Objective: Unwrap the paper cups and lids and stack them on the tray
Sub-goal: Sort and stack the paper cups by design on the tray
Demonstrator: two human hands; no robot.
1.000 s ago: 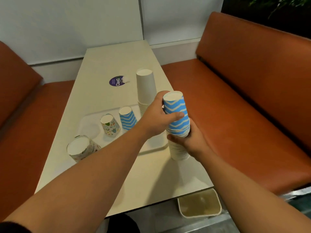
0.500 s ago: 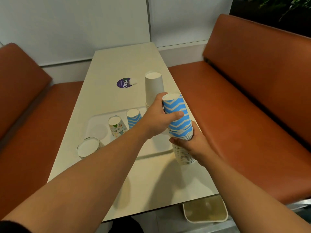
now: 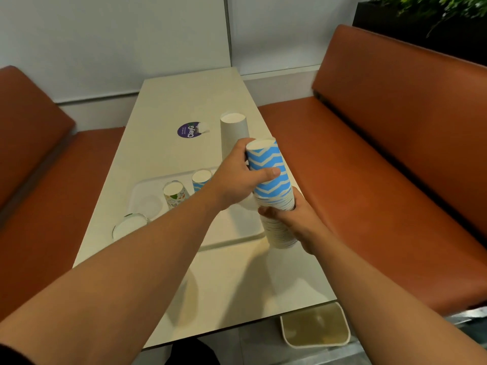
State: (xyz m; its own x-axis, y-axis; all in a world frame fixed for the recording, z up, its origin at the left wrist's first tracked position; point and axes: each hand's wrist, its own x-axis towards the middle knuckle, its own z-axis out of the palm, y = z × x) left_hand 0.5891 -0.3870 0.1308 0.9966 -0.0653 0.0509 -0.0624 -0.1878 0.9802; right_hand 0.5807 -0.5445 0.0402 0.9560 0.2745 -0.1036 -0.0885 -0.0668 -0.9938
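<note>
On tray (image 3: 147,192): two upturned cups (image 3: 176,194); both hands (image 3: 235,185) grip blue cup stack (image 3: 271,180)

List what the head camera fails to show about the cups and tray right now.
- Blue zigzag cup stack: how many cups it holds; left hand and right hand cover parts of it.
- Tray: its middle, hidden by the left forearm.
- Small blue cup: lower part, behind the left wrist.
- White cup stack: its base, behind the left hand.
- Lids: none identifiable.
</note>
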